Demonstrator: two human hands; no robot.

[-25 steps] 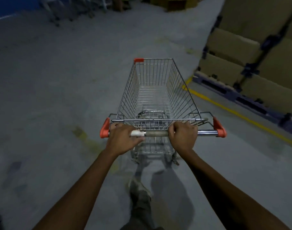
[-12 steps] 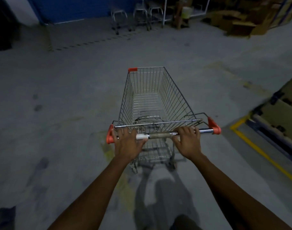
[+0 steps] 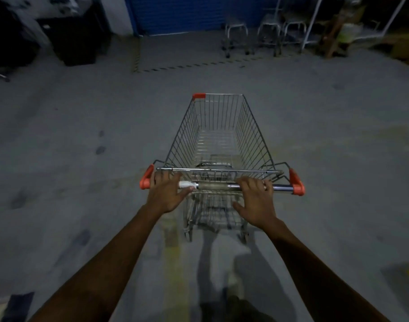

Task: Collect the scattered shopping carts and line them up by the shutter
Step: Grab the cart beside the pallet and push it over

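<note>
Swinging left, you brought the blue shutter (image 3: 187, 15) ahead, far off. Your left hand (image 3: 165, 194) and right hand (image 3: 257, 201) lay half-open on the cart (image 3: 222, 140) handle, fingers loosely draped. Better to have closed both grips, steering straight toward the parked carts (image 3: 264, 36).

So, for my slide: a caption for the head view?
Both hands push an empty shopping cart toward the blue shutter.

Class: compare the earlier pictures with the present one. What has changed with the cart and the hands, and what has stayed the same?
The shopping cart has swung left, away from the stacked boxes, and now faces the blue shutter. The left hand and right hand have loosened from closed grips to open fingers on the handle bar. The basket stays empty.
</note>
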